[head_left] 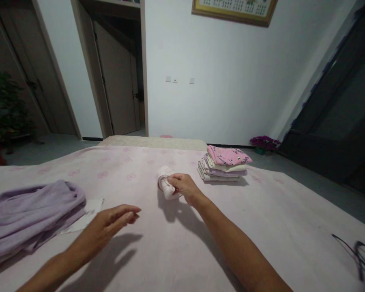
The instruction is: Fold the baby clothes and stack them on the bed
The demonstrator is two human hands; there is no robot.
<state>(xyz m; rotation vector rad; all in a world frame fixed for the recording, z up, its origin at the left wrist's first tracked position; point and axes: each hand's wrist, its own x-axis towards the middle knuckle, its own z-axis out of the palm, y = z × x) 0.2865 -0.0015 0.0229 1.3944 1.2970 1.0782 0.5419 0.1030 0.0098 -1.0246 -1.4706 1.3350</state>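
Observation:
My right hand [185, 187] pinches a small white cloth [167, 184], bunched or folded, above the middle of the pink flowered bedspread [158, 251]; its exact kind is unclear. My left hand [114, 219] holds nothing, its fingers stretched forward over the bedspread. Left of that hand lies a rumpled purple cloth [33, 215], with a flat white piece [86, 215] partly under it. Beyond my right hand, toward the right, stands a stack of folded cloths, with a pink printed one [228, 155] on top and lilac and cream ones [225, 172] below.
A pair of black-framed glasses [360, 255] lies at the right edge of the bedspread. Purple flowers [264, 142] stand on the floor beyond the bed. A door [117, 77] stands ajar at the back, and a green plant [6, 107] is at the far left.

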